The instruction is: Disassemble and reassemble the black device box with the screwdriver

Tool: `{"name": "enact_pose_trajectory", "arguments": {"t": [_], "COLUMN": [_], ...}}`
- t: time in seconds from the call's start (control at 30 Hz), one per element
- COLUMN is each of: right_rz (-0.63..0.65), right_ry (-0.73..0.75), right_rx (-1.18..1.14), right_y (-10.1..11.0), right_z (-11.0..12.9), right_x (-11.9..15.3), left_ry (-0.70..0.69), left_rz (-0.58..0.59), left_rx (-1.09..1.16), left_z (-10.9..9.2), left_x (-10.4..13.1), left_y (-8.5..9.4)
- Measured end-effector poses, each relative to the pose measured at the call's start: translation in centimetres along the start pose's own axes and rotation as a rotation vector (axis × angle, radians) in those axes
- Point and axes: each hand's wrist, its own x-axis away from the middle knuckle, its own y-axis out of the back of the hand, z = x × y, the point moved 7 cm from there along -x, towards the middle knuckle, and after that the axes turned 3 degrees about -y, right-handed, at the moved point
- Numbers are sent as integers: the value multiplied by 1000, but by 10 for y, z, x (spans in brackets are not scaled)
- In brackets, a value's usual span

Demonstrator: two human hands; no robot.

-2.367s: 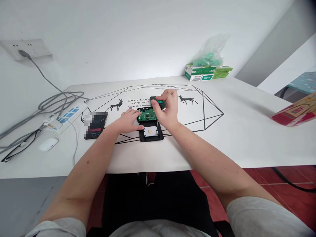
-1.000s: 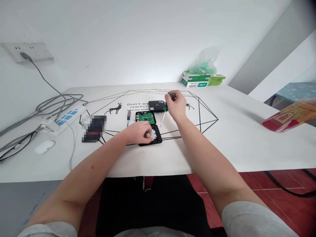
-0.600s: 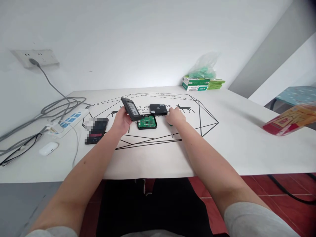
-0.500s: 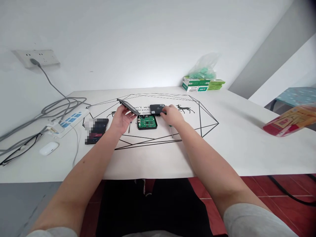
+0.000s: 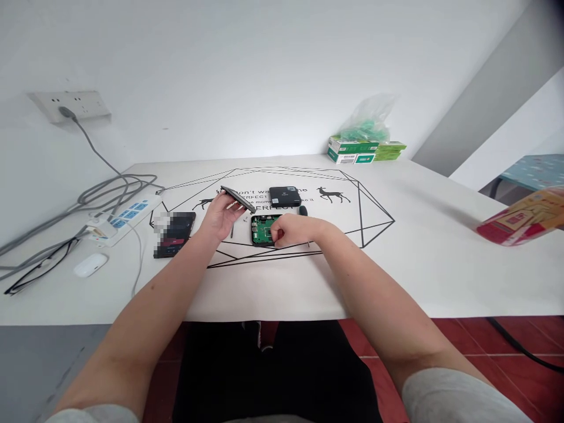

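Note:
My left hand (image 5: 221, 216) holds a thin black cover (image 5: 238, 199) tilted above the table. To its right, a black case with a green circuit board (image 5: 261, 230) lies flat, and my right hand (image 5: 293, 229) is over its right side with curled fingers. Whatever those fingers grip, if anything, is hidden. Behind the case rests a square black box (image 5: 285, 196) with small labels. The dark handle of a screwdriver (image 5: 303, 210) shows just beyond my right hand. A small slim tool (image 5: 232, 230) lies between my left hand and the case.
On the left are a partly blurred phone (image 5: 177, 234), a white power strip (image 5: 132, 217) with cables, glasses (image 5: 42, 267) and a white earphone case (image 5: 90, 265). Green-and-white boxes (image 5: 352, 150) stand at the back right. A red-and-clear package (image 5: 513, 220) is at the far right.
My right hand has left the square black box and moved down onto the circuit-board case. That case sits slightly further right and nearer. The cover in my left hand has shifted a little right and down.

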Motion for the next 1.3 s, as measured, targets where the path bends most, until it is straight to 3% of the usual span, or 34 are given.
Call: {"name": "enact_pose_trajectory", "arguments": {"t": [0.03, 0.1, 0.2, 0.23, 0.27, 0.4, 0.5, 0.63, 0.73, 0.8, 0.9, 1.0, 1.3], "right_rz": [25, -73, -470, -550, -549, -328, -330, -383, -253, -163, -100, -92, -47], "right_ry": [6, 27, 84, 122, 172, 274, 274, 203, 109, 82, 103, 120, 107], "right_rx": [-37, -94, -286, -380, -459, -629, -579, -314, -159, -106, -84, -89, -134], "right_y": [2, 13, 38, 40, 37, 12, 12, 26, 22, 15, 8, 8, 8], "right_z": [0, 0, -7, -8, -8, 0, -3, -19, -29, -30, -25, -24, -30], "right_x": [3, 4, 5, 4, 1, -14, -13, -7, -7, -7, -8, -8, -9], "left_ry": [-8, -18, -29, -33, -34, -25, -56, -38, -4, 16, 119, 114, 73], "left_rz": [27, 77, 128, 136, 143, 197, 281, 358, 543, 665, 762, 816, 822], "left_rx": [-10, -32, -74, -90, -108, -201, -353, -906, -1304, -1439, -1534, -1559, -1552], "left_z": [-1, -2, 1, 3, 5, 18, 15, -3, -11, -10, 1, 11, 15], "left_x": [2, 5, 10, 12, 14, 20, 21, 17, 22, 28, 37, 42, 36], "left_y": [-3, -9, -15, -16, -17, -22, -24, -12, -9, -12, -16, -22, -18]}}
